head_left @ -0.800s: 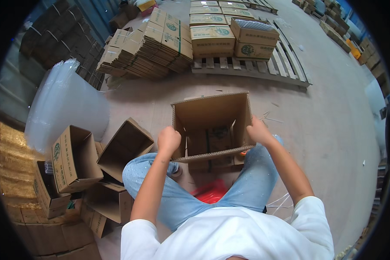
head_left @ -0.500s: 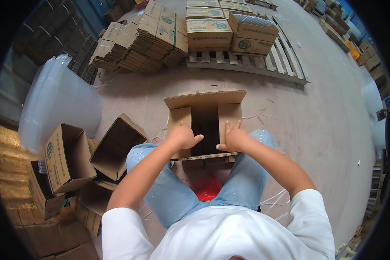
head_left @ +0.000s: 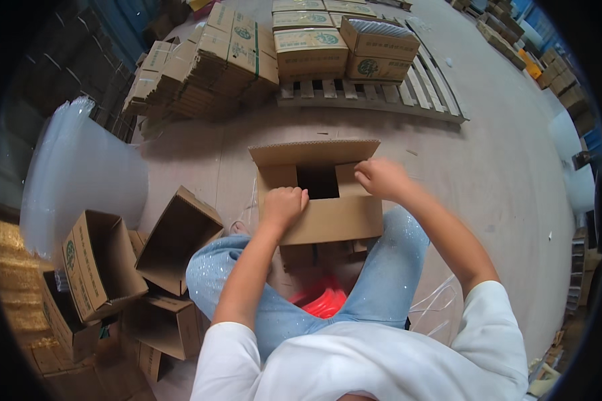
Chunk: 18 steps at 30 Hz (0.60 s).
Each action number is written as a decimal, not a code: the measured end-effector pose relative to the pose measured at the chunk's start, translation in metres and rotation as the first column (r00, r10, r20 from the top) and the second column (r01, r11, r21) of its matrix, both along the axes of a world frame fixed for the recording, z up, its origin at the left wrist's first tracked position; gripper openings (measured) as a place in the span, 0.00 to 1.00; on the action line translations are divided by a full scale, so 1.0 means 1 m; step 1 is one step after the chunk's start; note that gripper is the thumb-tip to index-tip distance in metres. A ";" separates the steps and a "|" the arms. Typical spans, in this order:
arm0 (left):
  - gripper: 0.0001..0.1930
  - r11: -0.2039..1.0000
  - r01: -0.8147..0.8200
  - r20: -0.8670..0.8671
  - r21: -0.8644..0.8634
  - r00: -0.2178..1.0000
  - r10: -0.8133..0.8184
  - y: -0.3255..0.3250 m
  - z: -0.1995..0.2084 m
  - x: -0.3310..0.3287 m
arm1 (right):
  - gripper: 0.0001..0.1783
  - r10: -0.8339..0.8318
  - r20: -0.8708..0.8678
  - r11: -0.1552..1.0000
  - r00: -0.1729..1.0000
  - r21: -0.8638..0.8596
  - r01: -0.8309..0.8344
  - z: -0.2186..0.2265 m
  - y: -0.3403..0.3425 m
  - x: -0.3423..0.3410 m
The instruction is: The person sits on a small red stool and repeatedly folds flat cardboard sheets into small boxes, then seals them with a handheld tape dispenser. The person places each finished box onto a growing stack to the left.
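A brown cardboard box sits in front of me between my knees, its far flap raised and its side flaps folded inward. The near flap slants up toward the dark opening. My left hand is closed over the left part of the near flap's edge, thumb toward the middle. At the right end of the opening, my right hand is curled with its fingertips on the box's edge by the right side flap. Which flap those fingertips grip is partly hidden.
Several open cardboard boxes lie to my left, beside a roll of clear wrap. Flattened cartons are stacked ahead. Packed boxes stand on a wooden pallet. A red plastic object is beneath me; white straps lie right.
The near flap has swung up and inward under my left hand. My right hand has moved off the right side flap, up and right to the box's edge, its fingers now curled.
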<state>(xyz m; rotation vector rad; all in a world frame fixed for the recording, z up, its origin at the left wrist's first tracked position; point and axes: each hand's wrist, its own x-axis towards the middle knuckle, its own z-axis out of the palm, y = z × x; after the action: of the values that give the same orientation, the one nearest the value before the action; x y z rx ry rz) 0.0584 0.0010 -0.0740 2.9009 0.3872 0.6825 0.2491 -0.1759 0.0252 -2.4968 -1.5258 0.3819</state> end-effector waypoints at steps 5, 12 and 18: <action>0.10 0.996 -0.020 0.212 0.086 0.977 0.001 -0.009 0.002 0.015 | 0.24 -0.281 0.233 0.952 0.931 0.193 0.239 -0.010 0.056 0.023; 0.21 0.986 -0.144 0.418 0.080 0.903 0.098 0.000 -0.002 -0.006 | 0.30 -0.194 0.214 0.977 0.957 0.131 0.168 -0.083 0.016 -0.024; 0.27 0.871 -0.314 -0.231 -0.379 0.943 0.239 0.027 0.001 -0.006 | 0.37 -0.410 0.088 0.906 0.908 -0.071 0.417 -0.077 -0.011 -0.041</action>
<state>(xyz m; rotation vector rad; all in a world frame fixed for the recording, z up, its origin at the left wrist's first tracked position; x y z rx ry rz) 0.0522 0.0282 -0.0732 2.5249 0.8716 0.3186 0.2081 -0.1869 -0.0514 -2.8361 -0.9701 0.2966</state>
